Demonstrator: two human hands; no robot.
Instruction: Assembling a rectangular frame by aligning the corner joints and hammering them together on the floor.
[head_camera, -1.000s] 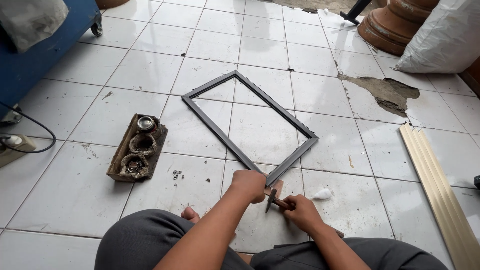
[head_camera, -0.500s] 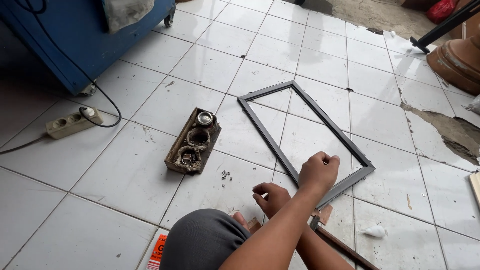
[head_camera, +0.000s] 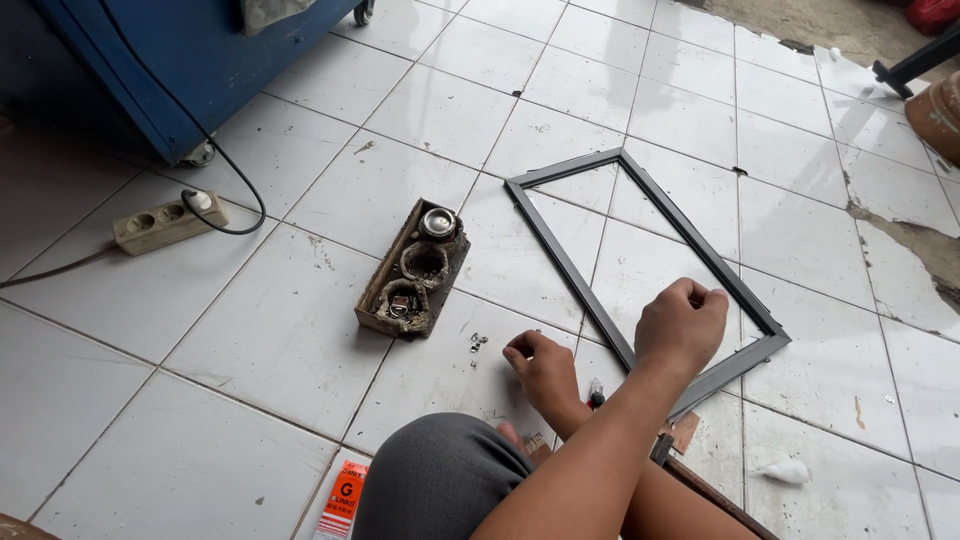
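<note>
- The person sits on a white tiled floor (head_camera: 250, 340), with a grey-clad knee (head_camera: 440, 480) at the bottom of the view.
- The arms cross: the forearm coming from the left side reaches over the other, so which hand is which is judged from that.
- The left hand (head_camera: 682, 325) is curled into a loose fist just over the near right part of a dark rectangular metal frame (head_camera: 560, 250); whether it pinches anything cannot be told.
- The right hand (head_camera: 545, 372) lies low on the tile, fingers bent and turned toward a few small metal bits (head_camera: 478, 342) just beside it; it holds nothing that can be seen.
- The frame lies flat on the tiles, set at a slant, its near corner under the left hand.
- A grimy oblong tray with round cups (head_camera: 414, 268) sits left of the frame, near the small bits.
- A beige power strip (head_camera: 165, 222) with a black cable lies further left, by a blue cabinet (head_camera: 180, 60).
- An orange packet (head_camera: 343, 497) lies beside the knee, and a white scrap (head_camera: 785, 469) lies on the right.
</note>
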